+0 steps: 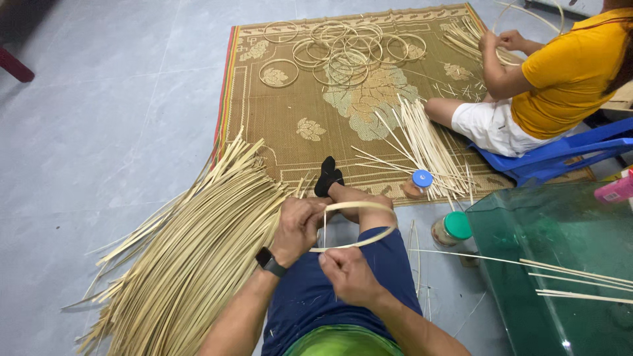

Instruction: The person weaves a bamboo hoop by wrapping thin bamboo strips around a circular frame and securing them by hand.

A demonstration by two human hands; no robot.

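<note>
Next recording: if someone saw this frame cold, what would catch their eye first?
Probably the big pile of bamboo strips fanned over the grey floor at lower left, beside the person's knee. At centre, the left hand and right hand both grip a bamboo hoop bent into a ring. On the woven mat beyond, finished hoops lie in a cluster, and a co-worker in a yellow shirt sits at upper right.

Both forearms reach forward over the lap. The left hand (298,227), a dark watch at its wrist, is curled shut; the right hand (347,273) pinches closed just below it.
</note>
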